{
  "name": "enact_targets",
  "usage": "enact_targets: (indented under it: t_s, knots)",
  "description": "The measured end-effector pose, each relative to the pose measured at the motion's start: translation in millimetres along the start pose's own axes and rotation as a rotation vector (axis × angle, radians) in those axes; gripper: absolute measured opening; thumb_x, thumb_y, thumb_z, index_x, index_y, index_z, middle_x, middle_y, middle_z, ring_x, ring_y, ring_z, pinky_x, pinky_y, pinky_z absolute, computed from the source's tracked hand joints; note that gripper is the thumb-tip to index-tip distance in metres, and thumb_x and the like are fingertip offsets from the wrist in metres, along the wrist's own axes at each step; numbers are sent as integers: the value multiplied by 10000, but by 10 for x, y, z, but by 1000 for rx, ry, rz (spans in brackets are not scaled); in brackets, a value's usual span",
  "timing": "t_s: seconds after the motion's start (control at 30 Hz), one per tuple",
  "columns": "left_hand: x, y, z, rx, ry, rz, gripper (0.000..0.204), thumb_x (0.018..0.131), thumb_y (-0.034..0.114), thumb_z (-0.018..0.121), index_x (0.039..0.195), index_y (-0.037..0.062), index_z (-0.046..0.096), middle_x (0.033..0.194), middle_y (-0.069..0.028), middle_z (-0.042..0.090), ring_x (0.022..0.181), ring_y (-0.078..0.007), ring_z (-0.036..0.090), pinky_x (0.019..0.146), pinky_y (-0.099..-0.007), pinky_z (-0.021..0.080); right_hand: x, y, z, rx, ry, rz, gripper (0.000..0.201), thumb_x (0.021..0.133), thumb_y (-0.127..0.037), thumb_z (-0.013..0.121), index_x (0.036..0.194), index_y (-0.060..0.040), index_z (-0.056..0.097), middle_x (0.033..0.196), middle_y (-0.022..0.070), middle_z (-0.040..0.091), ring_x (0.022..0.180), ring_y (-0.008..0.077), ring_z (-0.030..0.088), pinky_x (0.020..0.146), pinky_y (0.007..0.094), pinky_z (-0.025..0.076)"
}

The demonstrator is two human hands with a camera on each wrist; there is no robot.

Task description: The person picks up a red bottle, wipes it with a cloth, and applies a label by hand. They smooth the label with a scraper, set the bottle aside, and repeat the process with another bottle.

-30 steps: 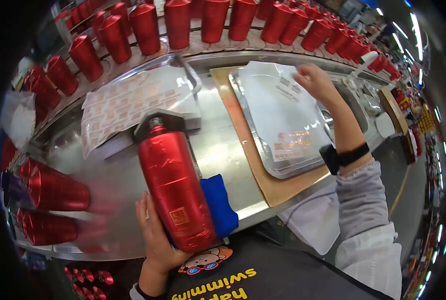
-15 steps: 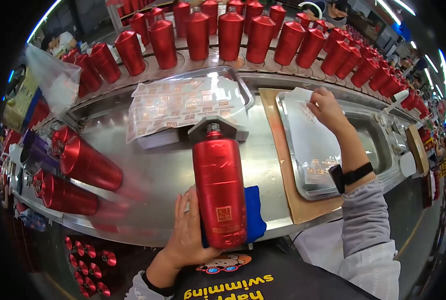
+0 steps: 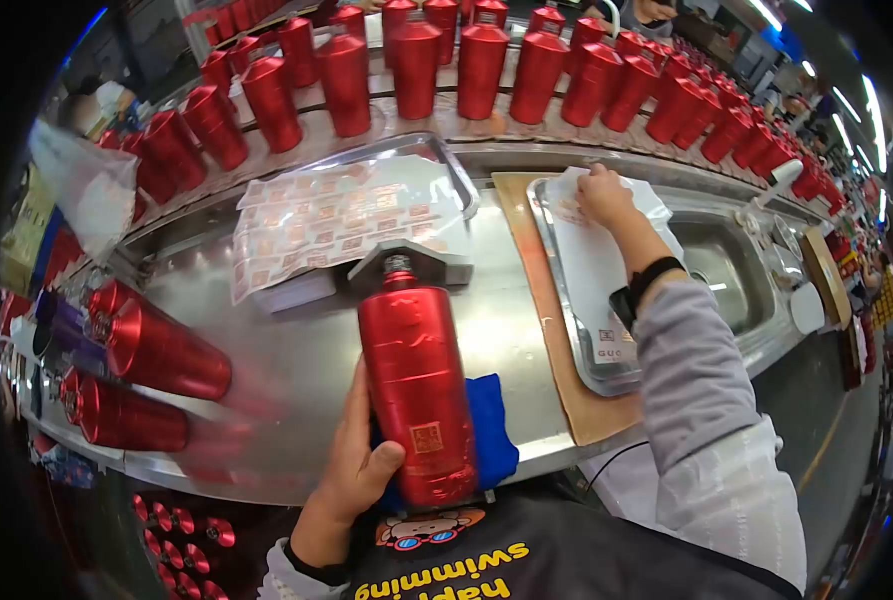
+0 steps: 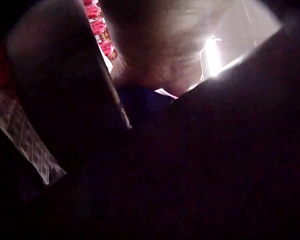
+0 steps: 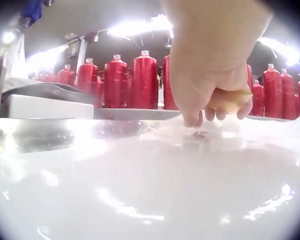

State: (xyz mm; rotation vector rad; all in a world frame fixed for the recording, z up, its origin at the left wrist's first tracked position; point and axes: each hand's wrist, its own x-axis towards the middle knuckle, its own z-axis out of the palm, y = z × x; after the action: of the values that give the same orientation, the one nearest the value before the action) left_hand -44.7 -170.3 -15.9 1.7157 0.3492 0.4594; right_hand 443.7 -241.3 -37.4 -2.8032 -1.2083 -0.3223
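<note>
A red bottle with a gold square mark lies tilted on a blue cloth, its neck at a dark angular rest. My left hand holds its lower left side, thumb beside the gold mark and fingers partly hidden along the edge. My right hand reaches over a metal tray and pinches a pale label sheet near its far edge. In the right wrist view, the bent fingers are down at the sheet, close to small dark lettering. The left wrist view is mostly dark.
Two red bottles lie at the left of the steel table. Printed label sheets cover another tray behind the rest. Red bottles line a curved conveyor at the back. A sink is at the right; brown board lies under the tray.
My right hand has lowered onto the sheet's far part, and the sheet has shifted in the tray. My left thumb now shows at the bottle's side. The head view has swung about.
</note>
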Motion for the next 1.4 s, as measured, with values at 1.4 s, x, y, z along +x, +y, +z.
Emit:
enact_targets:
  t_s: [1.4]
  knots:
    - [438, 139, 76, -410, 112, 19, 905, 961, 297, 604, 1528, -22, -25, 1437, -184, 386, 1280, -219, 451, 1066, -347, 384, -1418, -1839, -1363, 930, -151, -680, 195, 909, -157, 675, 867, 0, 567, 1033, 94, 582, 894, 214, 580, 752, 316, 482]
